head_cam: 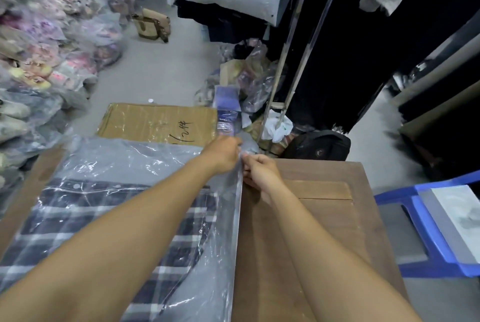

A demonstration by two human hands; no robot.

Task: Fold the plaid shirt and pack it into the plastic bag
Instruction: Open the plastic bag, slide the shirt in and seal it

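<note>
Both grips are closed on the far right corner of the plastic bag [145, 166]: the left hand [224, 153] pinches the clear film from the left with fingers curled, and the right hand [259, 171] pinches it from the right, fingers bent tight, the two hands almost touching. Between them the bag's right edge runs straight back toward the person as a pale, taut fold.

Inside the bag lies the plaid shirt [85, 223], folded flat, dark navy with white and grey checks, its collar end toward the far side. It fills the near and middle part of the bag; the far strip of the bag shows only grey through the film. Both forearms reach forward, the left one crossing over the bagged shirt.

Bag and shirt rest on the left part of a brown wooden counter [324, 218], whose right part is bare wood. Beyond the counter a flattened cardboard sheet [155, 121] with handwritten marks lies on the grey floor [166, 72]. Heaps of bagged clothes [46, 36] line the left side, a blue plastic chair [428, 231] stands at the right, and dark garments hang from a rack [298, 49] ahead.
</note>
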